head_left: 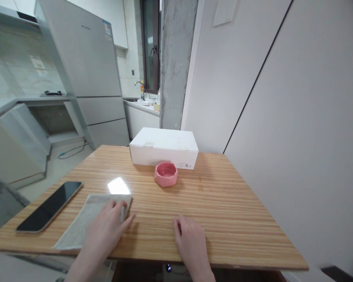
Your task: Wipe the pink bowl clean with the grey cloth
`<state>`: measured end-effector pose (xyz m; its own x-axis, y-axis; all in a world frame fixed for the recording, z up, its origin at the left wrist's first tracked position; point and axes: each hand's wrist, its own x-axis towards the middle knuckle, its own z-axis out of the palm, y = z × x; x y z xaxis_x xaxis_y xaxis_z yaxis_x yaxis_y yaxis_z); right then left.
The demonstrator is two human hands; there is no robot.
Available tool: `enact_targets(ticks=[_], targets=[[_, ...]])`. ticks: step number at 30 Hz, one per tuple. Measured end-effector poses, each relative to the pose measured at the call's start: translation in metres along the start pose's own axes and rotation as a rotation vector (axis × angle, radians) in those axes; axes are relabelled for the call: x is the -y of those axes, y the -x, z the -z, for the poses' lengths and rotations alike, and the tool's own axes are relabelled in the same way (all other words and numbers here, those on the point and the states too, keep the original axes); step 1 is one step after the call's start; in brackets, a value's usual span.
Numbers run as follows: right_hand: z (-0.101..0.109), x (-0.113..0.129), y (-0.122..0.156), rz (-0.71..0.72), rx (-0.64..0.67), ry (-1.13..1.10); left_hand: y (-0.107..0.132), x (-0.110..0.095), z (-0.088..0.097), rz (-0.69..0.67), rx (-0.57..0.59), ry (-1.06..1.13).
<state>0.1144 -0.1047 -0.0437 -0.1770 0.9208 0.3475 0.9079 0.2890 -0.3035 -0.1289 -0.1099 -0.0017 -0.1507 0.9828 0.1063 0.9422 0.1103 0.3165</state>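
A pale grey cloth lies flat near the front left of the wooden table. Over its right part is my left hand, thumb and fingers apart; it holds nothing, and I cannot tell whether the fingertips touch the cloth. My right hand rests on the bare wood near the front edge, fingers curled in, with nothing seen in it. Beyond both hands stands a pink ashtray, close in front of a white box.
Left of the cloth lies a dark-screened phone. The wooden table meets a white wall panel on its right. A tall fridge, a stove counter and a sink tap are farther back.
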Motion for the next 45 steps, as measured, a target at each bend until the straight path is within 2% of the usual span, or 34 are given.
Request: enact_targets(ticks=[3,5,7,9,13,15,17,20,23,25,27,30,32,34,36,38,40,42,45], targets=[[0.001,0.000,0.000,-0.022,-0.004,-0.056,0.019,0.019,-0.002,0.045,0.050,-0.103],[0.001,0.002,0.002,-0.051,-0.003,-0.183,0.024,0.021,-0.004,0.056,0.032,-0.131],[0.002,0.005,0.004,-0.127,0.014,-0.437,0.023,0.014,-0.007,0.070,0.016,-0.116],[0.002,0.009,0.007,-0.274,0.074,-0.830,0.018,0.002,-0.008,0.054,0.012,-0.011],[0.007,0.013,0.007,-0.615,0.216,-1.727,0.006,-0.038,-0.008,-0.053,0.021,0.406],[0.013,0.010,0.003,-0.692,0.292,-2.016,0.004,-0.063,-0.007,-0.105,0.011,0.568],[0.021,0.004,-0.002,-0.697,0.400,-2.154,0.006,-0.090,-0.006,-0.158,0.014,0.656],[0.027,-0.003,-0.008,-0.662,0.466,-2.164,0.014,-0.124,-0.007,-0.249,0.080,0.705],[0.027,-0.006,-0.011,-0.674,0.347,-2.090,0.023,-0.146,-0.015,-0.300,0.168,0.681],[0.025,-0.006,-0.010,-0.720,0.321,-2.035,0.030,-0.153,-0.021,-0.318,0.217,0.643],[0.024,-0.006,-0.009,-0.776,0.360,-1.985,0.036,-0.156,-0.024,-0.348,0.260,0.610],[0.021,-0.007,-0.008,-0.827,0.339,-1.941,0.033,-0.152,-0.014,-0.423,0.307,0.638],[0.019,-0.006,-0.008,-0.850,0.295,-1.937,0.013,-0.143,-0.002,-0.454,0.234,0.707],[0.018,-0.005,-0.007,-0.901,0.295,-1.944,-0.021,-0.131,0.007,-0.431,0.011,0.750],[0.017,-0.005,-0.007,-1.000,0.299,-1.958,-0.063,-0.116,0.007,-0.422,-0.180,0.758],[0.017,-0.005,-0.006,-1.108,0.262,-1.985,-0.101,-0.101,-0.003,-0.354,-0.195,0.748],[0.017,-0.005,-0.008,-1.187,0.214,-2.028,-0.126,-0.089,-0.020,-0.338,-0.125,0.752],[0.017,-0.007,-0.014,-1.222,0.175,-2.064,-0.136,-0.081,-0.036,-0.392,-0.052,0.812],[0.018,-0.013,-0.035,-1.229,0.127,-2.070,-0.135,-0.079,-0.054,-0.412,-0.034,0.921]])
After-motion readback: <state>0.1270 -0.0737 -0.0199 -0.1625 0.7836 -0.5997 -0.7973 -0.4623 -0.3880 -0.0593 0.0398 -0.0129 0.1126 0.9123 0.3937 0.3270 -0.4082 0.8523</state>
